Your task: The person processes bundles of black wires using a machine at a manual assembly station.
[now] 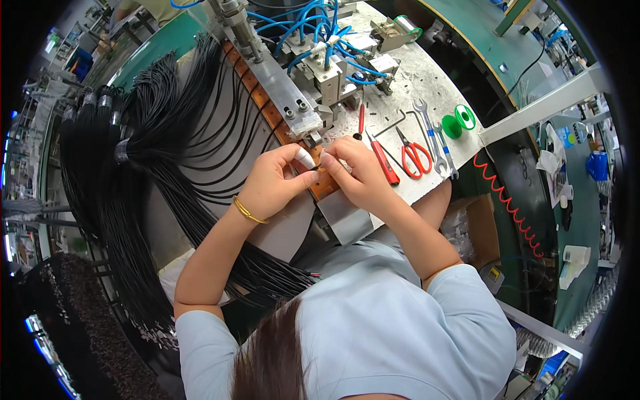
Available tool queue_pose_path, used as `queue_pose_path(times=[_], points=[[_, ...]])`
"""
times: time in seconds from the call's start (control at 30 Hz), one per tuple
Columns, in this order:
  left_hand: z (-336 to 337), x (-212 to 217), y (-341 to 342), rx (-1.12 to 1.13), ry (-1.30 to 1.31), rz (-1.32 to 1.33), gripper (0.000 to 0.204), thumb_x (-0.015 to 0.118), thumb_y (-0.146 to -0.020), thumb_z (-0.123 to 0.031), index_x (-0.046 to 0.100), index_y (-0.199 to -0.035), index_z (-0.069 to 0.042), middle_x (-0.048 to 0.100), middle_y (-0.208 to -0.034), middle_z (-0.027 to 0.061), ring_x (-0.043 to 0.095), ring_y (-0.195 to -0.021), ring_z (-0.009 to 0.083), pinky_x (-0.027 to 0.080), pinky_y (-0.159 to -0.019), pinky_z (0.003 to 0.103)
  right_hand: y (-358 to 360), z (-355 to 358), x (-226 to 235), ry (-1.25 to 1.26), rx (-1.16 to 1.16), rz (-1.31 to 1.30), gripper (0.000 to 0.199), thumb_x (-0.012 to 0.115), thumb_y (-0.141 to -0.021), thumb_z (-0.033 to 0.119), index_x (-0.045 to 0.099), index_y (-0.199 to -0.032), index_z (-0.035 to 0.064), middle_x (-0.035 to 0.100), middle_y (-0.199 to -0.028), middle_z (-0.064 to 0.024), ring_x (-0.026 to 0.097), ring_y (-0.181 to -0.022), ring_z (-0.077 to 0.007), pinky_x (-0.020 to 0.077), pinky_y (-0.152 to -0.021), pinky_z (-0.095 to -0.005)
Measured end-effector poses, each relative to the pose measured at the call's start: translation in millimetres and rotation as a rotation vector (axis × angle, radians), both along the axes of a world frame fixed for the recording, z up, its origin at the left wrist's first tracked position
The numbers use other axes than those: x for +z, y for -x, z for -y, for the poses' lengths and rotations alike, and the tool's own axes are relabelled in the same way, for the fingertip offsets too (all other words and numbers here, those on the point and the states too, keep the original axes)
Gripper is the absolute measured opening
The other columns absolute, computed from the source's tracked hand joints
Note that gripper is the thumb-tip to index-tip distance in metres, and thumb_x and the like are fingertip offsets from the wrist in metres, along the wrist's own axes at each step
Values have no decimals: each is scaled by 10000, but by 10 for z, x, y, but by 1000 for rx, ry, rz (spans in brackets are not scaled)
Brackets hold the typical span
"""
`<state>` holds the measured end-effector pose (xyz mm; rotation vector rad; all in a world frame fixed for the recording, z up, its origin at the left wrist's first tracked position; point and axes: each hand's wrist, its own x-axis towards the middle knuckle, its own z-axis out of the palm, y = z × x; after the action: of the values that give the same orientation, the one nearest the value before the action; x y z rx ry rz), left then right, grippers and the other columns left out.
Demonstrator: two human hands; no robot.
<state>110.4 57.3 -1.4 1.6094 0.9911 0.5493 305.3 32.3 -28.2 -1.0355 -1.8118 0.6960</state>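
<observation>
grey speckled metal bench (427,87): my left hand (270,183) and right hand (357,175) pinch a thin black wire (319,160) shut-fingered against the long copper strip (267,113); it could slip, snagging the black cable bundle (153,153).

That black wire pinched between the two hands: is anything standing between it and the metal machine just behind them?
Nothing visible does. Both hands, left hand and right hand, pinch the black wire right at the machine edge; the red-handled scissors lie off to the right.

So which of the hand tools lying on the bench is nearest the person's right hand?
The red-handled utility knife, right beside the right hand; red scissors and wrenches lie farther right.
</observation>
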Motion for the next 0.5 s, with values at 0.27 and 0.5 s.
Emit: queue_pose_path(times=[0.27, 0.5], points=[[-58, -59, 81, 86, -93, -246, 188, 676, -803, -179, 621, -813, 1, 627, -682, 99, 601, -605, 181, 460, -576, 302, -165, -138, -304, 100, -142, 128, 219, 516, -931, 171, 521, -819, -17, 540, -728, -91, 507, -691, -200, 396, -640, -308], [74, -35, -7, 154, -433, -589, 138, 636, -804, -139, 615, -868, -19, 616, -766, 147, 600, -685, 325, 484, -620, 352, -116, -238, -551, 316, -55, -173, 227, 526, -928, 168, 503, -802, -19, 510, -683, -94, 484, -637, -189, 383, -604, -298]])
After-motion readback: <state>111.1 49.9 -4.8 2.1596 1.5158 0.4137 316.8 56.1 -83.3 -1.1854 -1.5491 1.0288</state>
